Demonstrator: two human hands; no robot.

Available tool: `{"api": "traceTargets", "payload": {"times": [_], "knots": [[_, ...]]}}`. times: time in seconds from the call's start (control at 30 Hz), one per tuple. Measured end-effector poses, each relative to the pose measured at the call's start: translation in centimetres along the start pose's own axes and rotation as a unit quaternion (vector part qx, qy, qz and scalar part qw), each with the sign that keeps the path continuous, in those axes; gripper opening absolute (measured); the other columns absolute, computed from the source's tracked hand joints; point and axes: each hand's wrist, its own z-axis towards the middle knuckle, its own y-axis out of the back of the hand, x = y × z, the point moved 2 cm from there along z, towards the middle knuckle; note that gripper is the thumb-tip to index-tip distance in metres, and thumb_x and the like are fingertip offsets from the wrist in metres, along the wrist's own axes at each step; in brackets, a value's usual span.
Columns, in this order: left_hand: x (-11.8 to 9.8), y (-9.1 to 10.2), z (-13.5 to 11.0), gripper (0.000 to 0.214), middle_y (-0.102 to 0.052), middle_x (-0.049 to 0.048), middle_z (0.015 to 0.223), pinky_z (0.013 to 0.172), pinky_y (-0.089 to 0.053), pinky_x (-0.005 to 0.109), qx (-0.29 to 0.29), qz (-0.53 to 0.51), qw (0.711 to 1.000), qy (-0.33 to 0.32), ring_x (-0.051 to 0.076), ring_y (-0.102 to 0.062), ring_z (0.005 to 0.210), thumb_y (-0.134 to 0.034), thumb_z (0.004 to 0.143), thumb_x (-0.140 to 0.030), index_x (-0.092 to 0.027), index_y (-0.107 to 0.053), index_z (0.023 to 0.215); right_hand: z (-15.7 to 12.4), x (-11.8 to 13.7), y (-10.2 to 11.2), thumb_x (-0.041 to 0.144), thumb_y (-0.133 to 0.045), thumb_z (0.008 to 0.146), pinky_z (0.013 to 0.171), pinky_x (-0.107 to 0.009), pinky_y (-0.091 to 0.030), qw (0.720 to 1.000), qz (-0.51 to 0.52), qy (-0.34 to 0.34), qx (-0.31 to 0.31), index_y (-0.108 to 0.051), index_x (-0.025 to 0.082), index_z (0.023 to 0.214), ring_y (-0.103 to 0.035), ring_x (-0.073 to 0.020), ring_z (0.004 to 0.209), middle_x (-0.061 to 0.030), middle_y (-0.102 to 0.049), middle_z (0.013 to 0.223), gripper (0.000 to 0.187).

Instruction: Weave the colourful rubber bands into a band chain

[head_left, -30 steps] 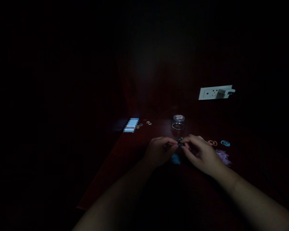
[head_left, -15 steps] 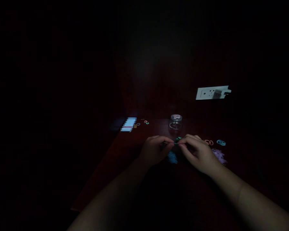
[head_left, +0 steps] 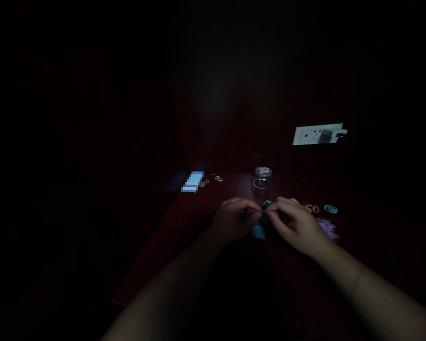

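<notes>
Between the fingertips of both hands runs a thin blue-green hair tie (head_left: 263, 211), pulled short and mostly covered by the fingers. My left hand (head_left: 234, 220) pinches one end with thumb and index finger; my right hand (head_left: 297, 225) pinches the other in the same way. Just behind the fingertips lie some green hair ties (head_left: 267, 202), partly hidden. A heap of blue hair ties (head_left: 258, 231) rests below the hands. Right of my right hand are a purple heap (head_left: 328, 229), orange loops (head_left: 315, 208) and light blue loops (head_left: 331, 209).
A clear lidded jar (head_left: 261, 182) stands behind the hands on the dark red table (head_left: 163, 246). A lit phone (head_left: 192, 182), pixelated, lies at the table's left, with several small coloured loops (head_left: 218, 178) beside it. A white wall socket (head_left: 315, 134) holds a plug.
The view has shifted slightly, so most things sit a little further right. The fingertips of both hands have come closer together around the hair tie.
</notes>
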Motion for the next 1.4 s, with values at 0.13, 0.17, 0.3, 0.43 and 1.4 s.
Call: {"api": "traceTargets", "payload": {"times": [0.13,0.17,0.3,0.43,1.4], "knots": [[0.09,0.05,0.06,0.009,-0.073,0.0015,0.083,0.071,-0.053,0.028,0.004,0.017,1.000,0.005,0.014,-0.066,0.074,-0.064,0.085,-0.027,-0.021,-0.070,0.086,0.10,0.14,0.09,0.022,-0.052,0.091,0.068,-0.033,-0.039,1.000,-0.005,0.002,0.001,-0.063,0.021,0.084,-0.056,-0.0172,0.069,-0.0018,-0.063,0.074,0.012],[0.12,0.06,0.05,0.009,-0.073,0.0016,0.082,0.071,-0.053,0.028,0.007,0.018,1.000,0.004,0.015,-0.066,0.074,-0.064,0.085,-0.028,-0.021,-0.070,0.086,0.14,0.18,0.11,0.022,-0.052,0.091,0.068,-0.033,-0.039,1.000,-0.005,0.003,0.000,-0.063,0.021,0.084,-0.056,-0.0173,0.069,-0.0018,-0.063,0.073,0.013],[0.15,0.15,0.02,0.010,-0.073,0.0017,0.083,0.072,-0.052,0.028,0.013,0.016,1.000,-0.001,0.015,-0.065,0.075,-0.063,0.086,-0.028,-0.021,-0.070,0.085,0.25,0.21,0.15,0.021,-0.052,0.090,0.068,-0.033,-0.039,1.000,-0.007,0.002,0.001,-0.063,0.020,0.082,-0.056,-0.0173,0.069,-0.0014,-0.062,0.072,0.013],[0.09,0.23,0.05,0.011,-0.073,0.0016,0.083,0.071,-0.051,0.027,0.017,0.016,1.000,-0.005,0.014,-0.065,0.075,-0.062,0.087,-0.028,-0.021,-0.070,0.085,0.24,0.10,0.15,0.022,-0.053,0.090,0.068,-0.033,-0.038,1.000,-0.013,0.001,0.004,-0.062,0.021,0.081,-0.056,-0.0173,0.068,-0.0009,-0.061,0.071,0.013],[0.44,0.35,0.03,0.005,-0.071,0.0000,0.075,0.066,-0.049,0.024,0.061,0.016,0.998,0.005,0.013,-0.063,0.068,-0.065,0.082,-0.022,-0.020,-0.070,0.082,0.08,-0.53,-0.46,0.025,-0.051,0.093,0.070,-0.032,-0.038,0.999,-0.004,-0.021,0.049,-0.059,0.021,0.082,-0.053,-0.0165,0.069,0.0000,-0.059,0.073,0.014]]}}
